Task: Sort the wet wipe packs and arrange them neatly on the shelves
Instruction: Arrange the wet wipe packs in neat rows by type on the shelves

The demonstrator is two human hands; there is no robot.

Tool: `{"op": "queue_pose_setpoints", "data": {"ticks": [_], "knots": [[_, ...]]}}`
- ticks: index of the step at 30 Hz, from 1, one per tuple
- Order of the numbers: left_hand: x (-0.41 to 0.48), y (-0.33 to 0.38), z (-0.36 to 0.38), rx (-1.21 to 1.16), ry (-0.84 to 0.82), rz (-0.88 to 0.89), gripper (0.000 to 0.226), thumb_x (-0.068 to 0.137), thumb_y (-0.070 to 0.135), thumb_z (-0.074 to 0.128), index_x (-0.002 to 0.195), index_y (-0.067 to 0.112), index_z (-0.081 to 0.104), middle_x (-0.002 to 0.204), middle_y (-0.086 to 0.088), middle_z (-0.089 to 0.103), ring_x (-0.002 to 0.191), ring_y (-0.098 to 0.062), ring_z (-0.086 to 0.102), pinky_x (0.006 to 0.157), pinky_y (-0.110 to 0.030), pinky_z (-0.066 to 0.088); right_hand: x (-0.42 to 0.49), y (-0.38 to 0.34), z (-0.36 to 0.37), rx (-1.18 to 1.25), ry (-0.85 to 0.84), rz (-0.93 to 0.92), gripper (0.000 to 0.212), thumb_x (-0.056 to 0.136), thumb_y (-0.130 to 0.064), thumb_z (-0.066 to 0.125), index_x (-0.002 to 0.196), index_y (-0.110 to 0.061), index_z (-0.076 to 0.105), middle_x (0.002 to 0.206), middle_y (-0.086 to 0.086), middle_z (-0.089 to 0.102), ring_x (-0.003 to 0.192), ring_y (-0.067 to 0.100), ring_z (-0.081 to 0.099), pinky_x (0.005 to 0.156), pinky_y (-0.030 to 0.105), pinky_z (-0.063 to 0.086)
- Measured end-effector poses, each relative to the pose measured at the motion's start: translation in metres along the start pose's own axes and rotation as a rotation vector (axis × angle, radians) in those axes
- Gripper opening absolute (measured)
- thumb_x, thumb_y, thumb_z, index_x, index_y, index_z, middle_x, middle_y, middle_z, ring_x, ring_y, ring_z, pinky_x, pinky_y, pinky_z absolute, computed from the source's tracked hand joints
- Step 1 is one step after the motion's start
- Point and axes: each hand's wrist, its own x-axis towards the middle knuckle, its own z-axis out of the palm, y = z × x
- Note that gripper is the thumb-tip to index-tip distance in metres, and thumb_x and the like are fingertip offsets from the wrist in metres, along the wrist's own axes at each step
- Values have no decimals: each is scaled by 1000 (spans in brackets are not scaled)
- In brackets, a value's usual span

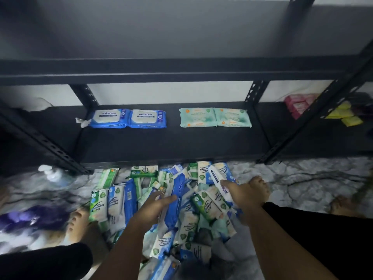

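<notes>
A heap of wet wipe packs (203,207) in green, white and blue lies on the marble floor in front of the black shelf (171,144). My left hand (153,207) grips a long blue pack (178,186) over the heap. My right hand (235,190) holds a white and blue antabax pack (216,177) at the heap's far right. On the shelf lie two blue antabax packs (129,118) side by side, and to their right two mint green packs (215,117).
Pink packs (298,104) and yellow packs (347,117) sit on the neighbouring shelf bay at the right. A crumpled white scrap (81,122) lies left of the blue packs. A bottle (52,175) stands on the floor by the left post. My bare feet (260,188) flank the heap.
</notes>
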Motion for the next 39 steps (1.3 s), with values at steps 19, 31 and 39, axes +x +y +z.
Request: {"op": "queue_pose_setpoints", "data": {"ticks": [19,31,39], "knots": [[-22,-19,-15,-642,-104,12,40,88,14,63,125,0,67,118,-28,69,103,-45,69,89,-55,55,-44,-7,70,561,-773,143,57,53,-5,61,108,7,69,105,30,70,85,39,68,71,37,54],[57,-57,-15,564,499,189,34,81,38,78,100,17,60,91,0,67,87,-24,67,74,-37,56,13,13,101,-98,-151,-292,63,86,-6,56,146,-20,43,127,11,59,114,32,58,83,36,50],[58,-45,-18,1392,390,700,102,57,22,82,148,25,36,154,-15,31,143,-39,34,110,-52,37,-10,3,130,-371,7,-377,75,89,-56,57,152,-28,27,153,3,33,138,32,30,107,56,31]]}}
